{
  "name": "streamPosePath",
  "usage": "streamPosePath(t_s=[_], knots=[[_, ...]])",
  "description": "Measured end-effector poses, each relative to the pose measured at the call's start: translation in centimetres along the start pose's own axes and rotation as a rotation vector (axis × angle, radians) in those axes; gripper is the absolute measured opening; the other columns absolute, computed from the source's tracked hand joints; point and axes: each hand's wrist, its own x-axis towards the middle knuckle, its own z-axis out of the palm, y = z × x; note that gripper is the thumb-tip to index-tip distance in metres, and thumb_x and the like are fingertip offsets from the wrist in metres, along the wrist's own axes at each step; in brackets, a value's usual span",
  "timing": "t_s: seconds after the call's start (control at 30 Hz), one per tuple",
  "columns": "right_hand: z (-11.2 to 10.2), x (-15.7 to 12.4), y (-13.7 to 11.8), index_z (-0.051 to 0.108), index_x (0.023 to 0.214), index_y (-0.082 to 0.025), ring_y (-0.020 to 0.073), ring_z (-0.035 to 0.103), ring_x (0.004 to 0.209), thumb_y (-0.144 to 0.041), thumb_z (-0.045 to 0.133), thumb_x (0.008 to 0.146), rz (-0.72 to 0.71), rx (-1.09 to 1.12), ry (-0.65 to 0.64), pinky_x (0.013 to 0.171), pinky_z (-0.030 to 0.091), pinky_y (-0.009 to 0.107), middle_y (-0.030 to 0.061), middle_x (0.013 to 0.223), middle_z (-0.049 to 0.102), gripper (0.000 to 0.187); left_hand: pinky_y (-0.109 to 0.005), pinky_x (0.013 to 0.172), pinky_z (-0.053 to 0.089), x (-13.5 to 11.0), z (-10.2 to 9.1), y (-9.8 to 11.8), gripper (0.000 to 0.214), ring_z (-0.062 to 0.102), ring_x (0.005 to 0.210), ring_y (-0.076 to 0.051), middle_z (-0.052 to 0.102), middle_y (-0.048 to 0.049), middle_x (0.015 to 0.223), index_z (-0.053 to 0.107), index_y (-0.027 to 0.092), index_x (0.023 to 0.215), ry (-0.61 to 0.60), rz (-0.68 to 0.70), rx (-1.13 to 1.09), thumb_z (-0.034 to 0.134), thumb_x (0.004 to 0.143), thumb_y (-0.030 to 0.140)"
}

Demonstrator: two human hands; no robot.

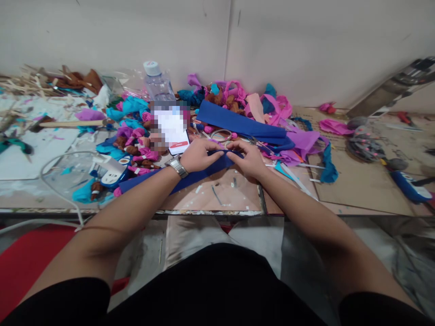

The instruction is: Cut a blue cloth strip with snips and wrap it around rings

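Note:
A long strip of dark blue crepe paper (190,177) lies slanted across the table in front of me. My left hand (200,155), with a metal watch at the wrist, pinches the strip's upper part with closed fingers. Right beside it my right hand (249,158) presses and pinches the same strip, fingertips nearly touching those of the left. A wider folded sheet of blue paper (243,124) lies just behind both hands.
Piles of pink, purple, teal and brown crepe paper (234,95) and small paper flowers (136,140) crowd the back. A water bottle (157,83), a phone (173,129), a white power strip (110,170), a cable, wooden sticks (23,83) and a blue tool (409,186) lie around. The table edge (210,212) runs near me.

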Motion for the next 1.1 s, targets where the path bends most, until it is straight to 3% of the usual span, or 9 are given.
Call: streamPosePath(t_s=[0.17, 0.5, 0.8, 1.1], knots=[[-0.1, 0.1, 0.0, 0.076, 0.089, -0.021, 0.0217, 0.069, 0.083, -0.037, 0.072, 0.091, 0.026, -0.023, 0.006, 0.078, 0.052, 0.035, 0.0033, 0.089, 0.079, 0.016, -0.032, 0.075, 0.052, 0.1, -0.2, 0.2, 0.038, 0.072, 0.078, -0.021, 0.082, -0.0039, 0.089, 0.084, 0.019, 0.098, -0.020, 0.013, 0.005, 0.059, 0.098, 0.048], [0.2, -0.1, -0.4, 0.080, 0.093, -0.019, 0.0211, 0.074, 0.086, -0.032, 0.074, 0.090, -0.015, -0.007, 0.051, 0.081, 0.057, 0.032, 0.0042, 0.091, 0.082, 0.015, -0.030, 0.075, 0.052, 0.3, -0.4, -0.1, 0.035, 0.072, 0.080, -0.020, 0.082, -0.0036, 0.091, 0.084, 0.017, 0.102, -0.074, 0.026, -0.028, 0.062, 0.096, 0.044], [0.2, -0.2, -0.2, 0.082, 0.098, -0.022, 0.0229, 0.079, 0.094, -0.026, 0.074, 0.092, -0.145, -0.051, 0.082, 0.091, 0.061, 0.035, 0.0053, 0.100, 0.085, 0.011, -0.036, 0.097, 0.057, 0.6, -0.1, -1.1, 0.033, 0.076, 0.101, -0.024, 0.083, -0.0074, 0.108, 0.081, 0.016, 0.110, -0.073, -0.021, -0.235, 0.067, 0.090, 0.039], [0.2, -0.2, -0.4, 0.082, 0.096, -0.023, 0.0233, 0.080, 0.095, -0.024, 0.074, 0.093, -0.156, -0.049, 0.102, 0.092, 0.060, 0.037, 0.0054, 0.099, 0.085, 0.009, -0.037, 0.100, 0.057, 0.7, -0.2, -1.0, 0.023, 0.075, 0.103, -0.021, 0.080, -0.0065, 0.112, 0.075, 0.018, 0.106, -0.033, -0.002, -0.359, 0.065, 0.085, 0.022]])
